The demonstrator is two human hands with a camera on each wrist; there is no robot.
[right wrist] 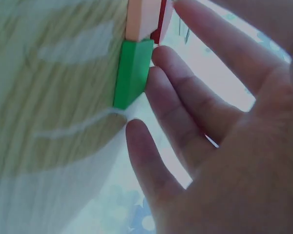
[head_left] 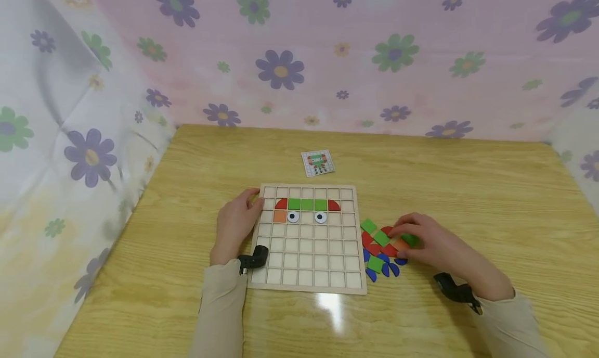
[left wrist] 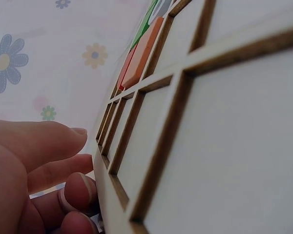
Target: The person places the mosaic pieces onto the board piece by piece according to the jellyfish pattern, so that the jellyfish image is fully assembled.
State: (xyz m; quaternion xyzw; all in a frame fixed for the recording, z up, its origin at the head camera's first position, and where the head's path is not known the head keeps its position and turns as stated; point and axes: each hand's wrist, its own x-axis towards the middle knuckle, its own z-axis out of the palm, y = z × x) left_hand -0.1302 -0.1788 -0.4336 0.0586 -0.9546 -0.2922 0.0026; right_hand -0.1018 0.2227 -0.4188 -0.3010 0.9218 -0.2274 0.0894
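Observation:
A square wooden grid board (head_left: pixel 306 289) lies on the table, with my left hand (head_left: pixel 232 227) at its left edge. In the left wrist view the fingertips (left wrist: pixel 80 192) rest against the board's side, while the thumb stays off its face. Red quarter-round pieces (head_left: pixel 334 205), green squares (head_left: pixel 307 204), an orange square (head_left: pixel 280 216) and two eye pieces (head_left: pixel 320 217) sit in the upper cells. My right hand (head_left: pixel 432 246) reaches over loose pieces right of the board, fingers spread. Its fingertips are beside a green piece (right wrist: pixel 132 73) and an orange piece (right wrist: pixel 141 19).
Several blue rounded pieces (head_left: pixel 394 269) and a loose green square (head_left: pixel 375 264) lie at the near side of the pile. A small picture card (head_left: pixel 318 163) lies behind the board on the wooden table (head_left: pixel 140 295). Flowered cloth (head_left: pixel 318 103) hangs at the back and left.

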